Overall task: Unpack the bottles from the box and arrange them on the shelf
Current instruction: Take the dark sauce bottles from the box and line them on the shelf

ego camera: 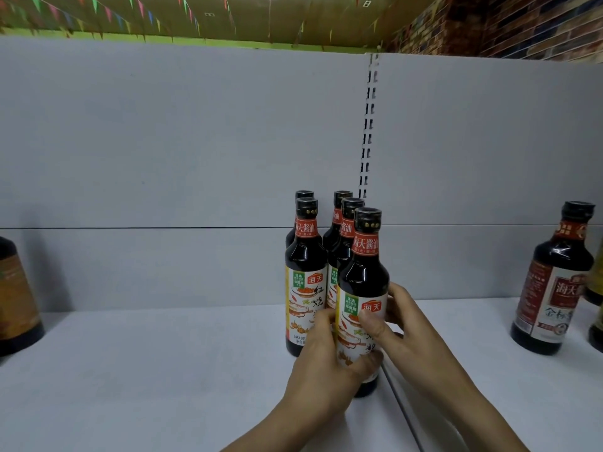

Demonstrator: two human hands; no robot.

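Note:
Several dark soy sauce bottles with red neck bands and white picture labels stand in two rows on the white shelf [146, 370], near its back panel. The front right bottle [363, 282] stands upright on the shelf with both hands around its lower body. My left hand [326, 363] wraps its left side and base. My right hand [398, 324] holds its right side, thumb across the label. A second front bottle [305, 275] stands just left of it, touching my left fingers. The box is out of view.
A different dark bottle with a brown-red label [551, 282] stands on the shelf at the right, with more bottles cut off at the right edge. Another dark bottle [16, 298] sits at the far left edge. A gap [401, 409] between shelf boards runs beside the held bottle.

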